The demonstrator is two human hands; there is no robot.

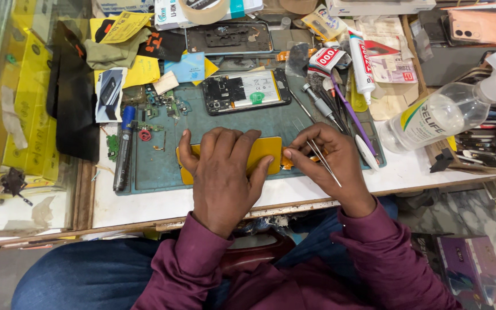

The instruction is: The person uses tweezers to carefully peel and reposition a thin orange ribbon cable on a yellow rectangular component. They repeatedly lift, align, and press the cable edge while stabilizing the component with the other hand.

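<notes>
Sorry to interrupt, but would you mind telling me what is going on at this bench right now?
A person seated at a cluttered repair bench presses the left hand flat on a yellow phone-shaped panel lying on a green work mat. The right hand holds thin metal tweezers at the panel's right edge. Behind it on the mat lies an opened phone with its insides showing. A clear spray bottle stands to the right and a blue marker lies on the left.
</notes>
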